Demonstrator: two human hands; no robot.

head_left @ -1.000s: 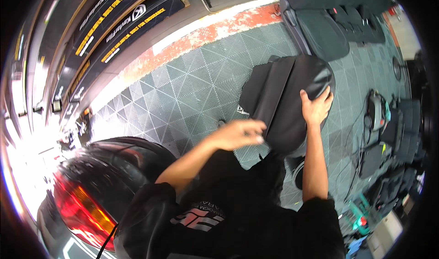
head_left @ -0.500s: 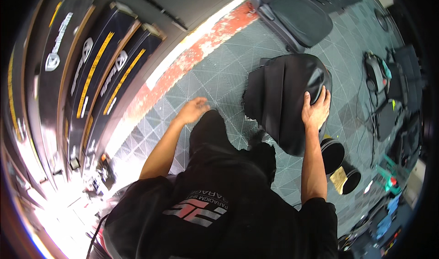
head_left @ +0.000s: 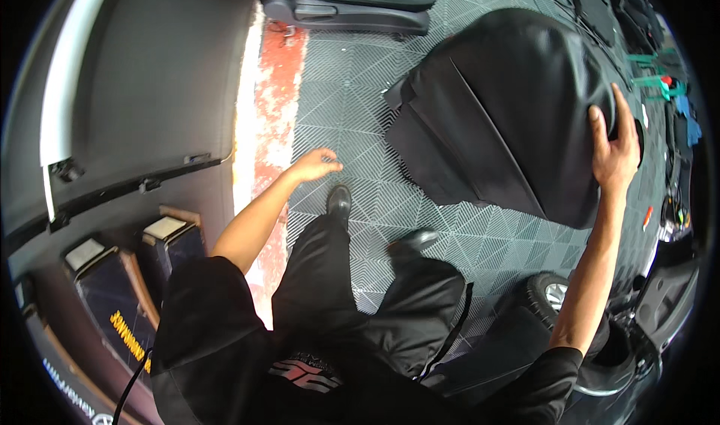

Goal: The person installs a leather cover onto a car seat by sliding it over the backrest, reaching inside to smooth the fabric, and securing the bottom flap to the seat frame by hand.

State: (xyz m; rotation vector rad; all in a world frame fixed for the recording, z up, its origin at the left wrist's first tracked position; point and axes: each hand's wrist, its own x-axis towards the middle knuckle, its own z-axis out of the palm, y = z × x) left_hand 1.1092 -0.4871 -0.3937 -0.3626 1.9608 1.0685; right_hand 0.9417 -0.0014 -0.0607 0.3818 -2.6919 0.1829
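Well, far to the left of your left hand, a white tube (head_left: 66, 72) runs along a dark panel (head_left: 161, 72), and dark boxes (head_left: 184, 251) stand below it, nearer your arm. Just left of that hand lies a worn red strip (head_left: 276, 87). Your left hand (head_left: 313, 165) is empty, its fingers loosely bent and the thumb apart, over the grey tiled floor (head_left: 337, 117). Well above it sits another seat (head_left: 352, 20), and just below it is your shoe (head_left: 340, 201). The big black seat (head_left: 517, 117) fills the space between your hands, touching only the right one. Below your right hand, beside the forearm, is a wheel (head_left: 545, 291). Your right hand (head_left: 616, 159) lies on the seat's right edge, thumb and fingers spread; you cannot tell how firmly it grips. Beyond it, up to the right, is something green (head_left: 657, 86).
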